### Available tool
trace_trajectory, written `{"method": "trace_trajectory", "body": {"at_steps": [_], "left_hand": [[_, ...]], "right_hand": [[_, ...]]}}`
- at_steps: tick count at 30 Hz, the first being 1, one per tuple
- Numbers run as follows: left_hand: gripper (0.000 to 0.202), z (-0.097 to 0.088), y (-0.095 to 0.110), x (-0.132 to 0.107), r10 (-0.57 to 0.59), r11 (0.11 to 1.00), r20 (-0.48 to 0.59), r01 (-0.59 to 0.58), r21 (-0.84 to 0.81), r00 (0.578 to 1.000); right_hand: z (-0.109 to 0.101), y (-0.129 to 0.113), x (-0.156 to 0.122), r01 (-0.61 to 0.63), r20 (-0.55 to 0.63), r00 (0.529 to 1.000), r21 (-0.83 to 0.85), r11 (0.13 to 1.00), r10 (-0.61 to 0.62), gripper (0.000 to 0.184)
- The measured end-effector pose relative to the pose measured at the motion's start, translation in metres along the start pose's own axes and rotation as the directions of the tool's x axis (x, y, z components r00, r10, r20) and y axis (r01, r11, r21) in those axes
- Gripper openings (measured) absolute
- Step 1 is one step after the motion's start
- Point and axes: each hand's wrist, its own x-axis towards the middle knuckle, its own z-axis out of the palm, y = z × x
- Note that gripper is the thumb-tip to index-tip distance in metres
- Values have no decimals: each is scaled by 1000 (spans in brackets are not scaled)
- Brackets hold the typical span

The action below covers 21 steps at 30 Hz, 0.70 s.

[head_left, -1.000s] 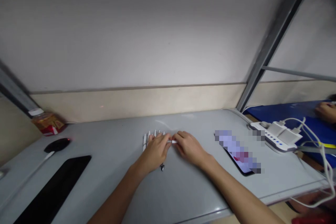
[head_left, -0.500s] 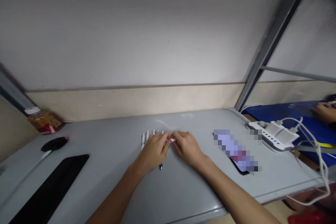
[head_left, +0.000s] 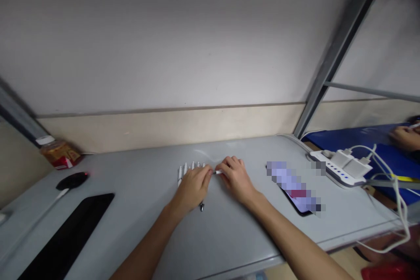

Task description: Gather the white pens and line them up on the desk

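Nearest the camera, a dark pen tip (head_left: 201, 206) is seen poking out just below the left hand (head_left: 192, 187), which is curled palm-down on the grey table (head_left: 229, 236) with its fingers bent narrow over a row of white pens (head_left: 190, 168). A small white pen piece (head_left: 217, 172) is pinched between the fingertips of both hands, the right hand (head_left: 236, 178) being closed tight on its other end. Beyond the left fingers, the white pen tops are lined up side by side. Well off to the right of the right fingers, a phone (head_left: 297, 190) is laid flat, with a white power strip (head_left: 341, 168) farther out. Far left of the left fingers, a black mouse (head_left: 71, 180) and a black pad (head_left: 68, 236) are spotted.
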Motion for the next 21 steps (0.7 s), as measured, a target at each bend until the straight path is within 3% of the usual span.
{"method": "trace_trajectory", "body": {"at_steps": [4, 7, 9, 11, 13, 14, 16, 19, 21], "left_hand": [[33, -5, -3, 2, 13, 988, -19, -15, -154, 1000], [34, -5, -10, 5, -22, 967, -56, 7, -254, 998], [31, -5, -15, 6, -116, 946, -95, 81, -314, 989], [32, -5, -18, 7, -223, 910, -113, 165, -380, 968], [34, -6, -18, 7, -273, 879, -97, 208, -430, 957], [35, -6, -18, 8, -270, 875, -87, 207, -438, 959], [35, -7, -16, 8, -221, 893, -82, 168, -418, 972], [33, -5, -15, 7, -127, 938, -86, 92, -333, 988], [32, -3, -16, 7, -78, 966, -81, 55, -252, 994]], "right_hand": [[-3, 11, 2, -55, -85, 994, 95, 994, 63, 21], [-8, 18, 5, -110, -141, 977, 307, 945, 160, 15], [-11, 21, 8, -179, -124, 950, 539, 823, 288, 18], [-12, 23, 11, -251, -24, 913, 754, 608, 407, 28], [-12, 22, 13, -302, 94, 888, 857, 417, 450, 36], [-12, 22, 13, -315, 126, 886, 869, 381, 445, 38], [-12, 21, 13, -304, 104, 905, 836, 457, 411, 36], [-14, 18, 10, -210, -15, 959, 635, 744, 283, 28], [-17, 16, 7, -152, -36, 982, 438, 886, 186, 26]]}}
